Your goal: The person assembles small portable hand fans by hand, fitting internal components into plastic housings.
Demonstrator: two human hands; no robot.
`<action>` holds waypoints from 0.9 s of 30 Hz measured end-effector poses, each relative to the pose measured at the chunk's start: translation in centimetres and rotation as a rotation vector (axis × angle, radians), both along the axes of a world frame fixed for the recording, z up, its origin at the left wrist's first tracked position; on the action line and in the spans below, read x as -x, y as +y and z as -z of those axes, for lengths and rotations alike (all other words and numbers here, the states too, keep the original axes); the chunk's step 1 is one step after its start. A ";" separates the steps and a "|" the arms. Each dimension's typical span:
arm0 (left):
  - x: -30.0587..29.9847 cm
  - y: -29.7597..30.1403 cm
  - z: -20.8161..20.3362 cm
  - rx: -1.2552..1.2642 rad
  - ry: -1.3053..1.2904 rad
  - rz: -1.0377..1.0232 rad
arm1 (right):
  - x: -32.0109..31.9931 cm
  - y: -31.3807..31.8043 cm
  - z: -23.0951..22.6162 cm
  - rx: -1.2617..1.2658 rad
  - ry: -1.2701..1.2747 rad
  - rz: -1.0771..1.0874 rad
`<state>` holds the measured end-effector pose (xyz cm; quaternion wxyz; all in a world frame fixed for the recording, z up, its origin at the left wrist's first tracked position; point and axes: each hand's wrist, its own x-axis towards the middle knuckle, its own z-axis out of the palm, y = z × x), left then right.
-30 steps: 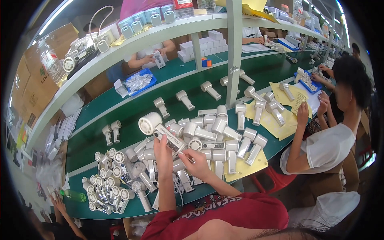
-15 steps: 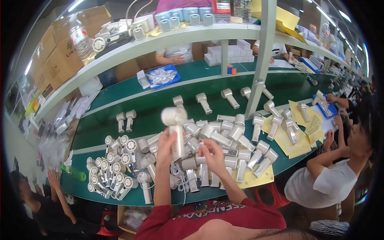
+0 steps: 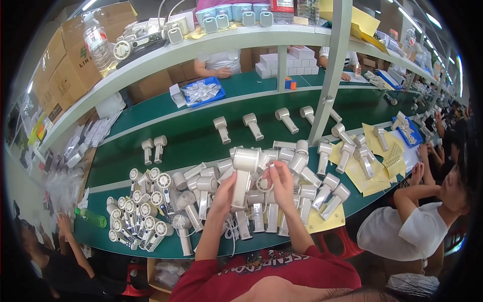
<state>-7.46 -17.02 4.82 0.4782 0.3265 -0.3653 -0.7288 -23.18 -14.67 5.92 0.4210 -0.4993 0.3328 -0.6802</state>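
Upright over the pile, a white handheld fan (image 3: pixel 243 181) is gripped by its handle in my left hand (image 3: pixel 222 195), its round drum-shaped head on top. Just right of it is my right hand (image 3: pixel 282 184), thumb and fingers pinched around a small whitish piece; its kind is too small to make out. White cable (image 3: pixel 231 229) lies coiled among the fans below my hands. Around and beneath them is a heap of similar handheld fans (image 3: pixel 206 183). On the left, more fans (image 3: pixel 146 209) lie with their round grilles facing up.
Several fans (image 3: pixel 252 126) lie spaced along the dark green belt (image 3: pixel 191 146). A grey metal post (image 3: pixel 329 85) rises at its near edge, joined to an overhead shelf (image 3: pixel 221 43). Yellow paper (image 3: pixel 370 183) lies to the right, near a seated co-worker (image 3: pixel 412 226). A green bottle (image 3: pixel 92 218) lies left.
My left hand has brought the fan right and lower, turning its head. My right hand has moved slightly up and right. Fans on the belt have shifted a little left.
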 end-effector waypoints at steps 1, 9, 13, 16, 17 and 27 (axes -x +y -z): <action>-0.2 0.0 0.3 -0.001 0.001 -0.002 | 0.0 0.0 -0.1 -0.001 0.001 -0.002; -0.6 1.0 1.2 0.107 0.069 0.046 | -1.0 0.0 -1.7 -0.001 0.109 0.068; 0.1 2.3 -0.2 0.103 -0.041 0.062 | -1.4 -0.5 -1.9 0.124 0.406 0.139; 0.3 2.8 -0.5 0.183 -0.110 0.057 | -1.6 -0.3 -2.2 0.157 0.366 0.190; 0.2 2.8 -0.5 0.181 -0.111 0.057 | -1.3 0.0 -2.6 0.157 0.411 0.173; 2.2 4.0 0.2 0.579 -0.384 -0.359 | -4.5 -0.1 -0.3 0.231 0.030 0.132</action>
